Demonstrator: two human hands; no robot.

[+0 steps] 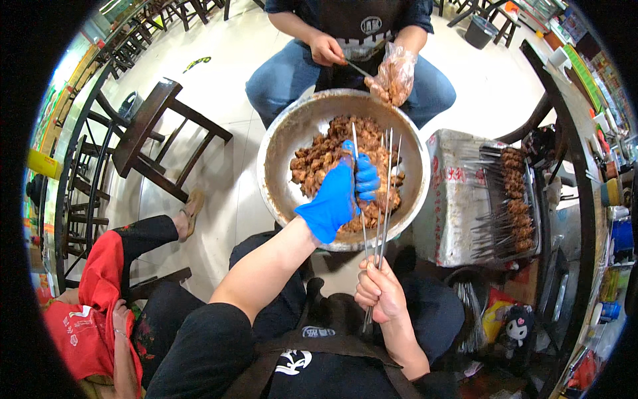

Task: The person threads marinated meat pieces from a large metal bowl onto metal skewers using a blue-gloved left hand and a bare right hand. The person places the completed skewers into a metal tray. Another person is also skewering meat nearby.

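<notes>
My left hand (344, 189), in a blue glove, is inside a large metal bowl (269, 164), over chunks of seasoned raw-looking meat (309, 167). Its fingers curl around the upper part of a flat metal skewer (354, 134), whose tip sticks out past the glove. Whether meat sits inside the fist is hidden. Bare, my right hand (377, 289) grips the lower ends of several metal skewers (387, 214) below the bowl's near rim. The other skewers fan out to the right of my glove, their tips above the meat.
Opposite me, a seated person holds a skewer (356, 69) and meat in a plastic-gloved hand (396, 75). At right, loaded meat skewers (518, 199) lie on a tray atop a plastic-covered box (448, 214). A wooden stool (149, 129) and a person in red (84, 339) are at left.
</notes>
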